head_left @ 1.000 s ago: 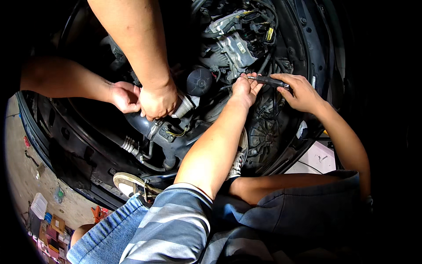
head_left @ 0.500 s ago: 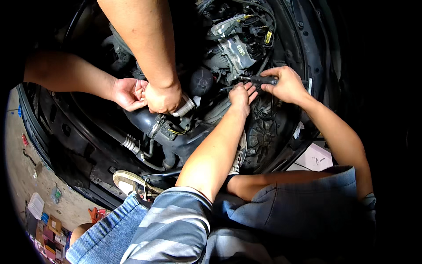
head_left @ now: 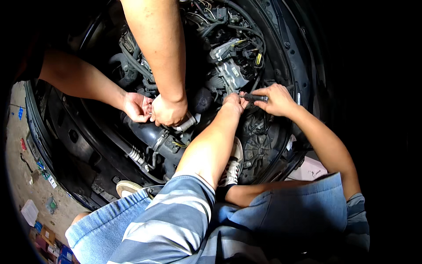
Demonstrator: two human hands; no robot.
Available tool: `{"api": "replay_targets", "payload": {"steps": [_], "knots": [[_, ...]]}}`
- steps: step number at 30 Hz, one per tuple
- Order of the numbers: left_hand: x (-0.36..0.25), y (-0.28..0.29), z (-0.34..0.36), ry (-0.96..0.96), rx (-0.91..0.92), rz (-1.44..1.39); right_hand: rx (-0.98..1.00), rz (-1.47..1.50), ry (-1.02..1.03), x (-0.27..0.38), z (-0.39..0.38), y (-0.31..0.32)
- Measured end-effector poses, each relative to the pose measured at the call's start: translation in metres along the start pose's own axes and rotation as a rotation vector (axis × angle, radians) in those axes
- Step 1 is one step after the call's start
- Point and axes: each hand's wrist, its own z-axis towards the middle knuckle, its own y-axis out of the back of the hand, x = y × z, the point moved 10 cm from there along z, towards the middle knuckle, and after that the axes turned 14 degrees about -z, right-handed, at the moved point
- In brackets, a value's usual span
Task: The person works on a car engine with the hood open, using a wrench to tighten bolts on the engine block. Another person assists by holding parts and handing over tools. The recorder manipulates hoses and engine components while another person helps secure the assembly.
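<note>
My right hand (head_left: 278, 100) grips a dark tool (head_left: 257, 97) with a thick black handle and a thin end pointing left; its exact kind is unclear. Around that thin end, the fingers of my left hand (head_left: 234, 102) are curled together, and what they hold is hidden. Both hands are over the engine bay, just below a silver-grey metal unit (head_left: 235, 74) with wiring. At the left, another person's two hands, one at the wrist-side palm (head_left: 137, 107) and one closed fist (head_left: 170, 111), meet beside a pale pipe (head_left: 188, 123).
A black round cap (head_left: 202, 99) sits between the other person's fist and my left hand. A wide black duct (head_left: 147, 131) runs below their hands. My shoe (head_left: 231, 169) rests inside the bay. Boxes (head_left: 48, 235) and small items lie on the floor at the lower left.
The view has shifted, so the engine sits lower. My left fingers, spread under the tool before, are now curled at its thin end. My right hand still holds the tool.
</note>
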Motion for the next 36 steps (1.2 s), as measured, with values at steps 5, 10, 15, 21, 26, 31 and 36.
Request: {"api": "replay_targets", "payload": {"steps": [5,10,15,21,26,31,36], "knots": [[-0.028,-0.053,-0.078,-0.299,0.336,-0.145,-0.338,0.123,0.147,0.001,-0.008,0.052],[-0.083,-0.108,-0.131,-0.516,0.584,-0.223,-0.347,0.163,0.079,-0.006,0.033,0.099],[-0.104,-0.118,-0.112,-0.461,0.451,-0.325,-0.432,0.15,0.156,-0.002,0.082,0.09],[-0.107,-0.109,-0.1,-0.426,0.321,-0.312,-0.319,0.212,0.1,-0.006,0.107,0.074],[-0.107,-0.105,-0.095,-0.355,0.279,-0.29,-0.237,0.214,0.037,-0.013,0.118,0.061],[-0.11,-0.106,-0.092,-0.342,0.266,-0.267,-0.279,0.243,0.026,-0.015,0.118,0.062],[-0.109,-0.108,-0.09,-0.341,0.242,-0.242,-0.266,0.238,0.053,-0.023,0.126,0.061]]}}
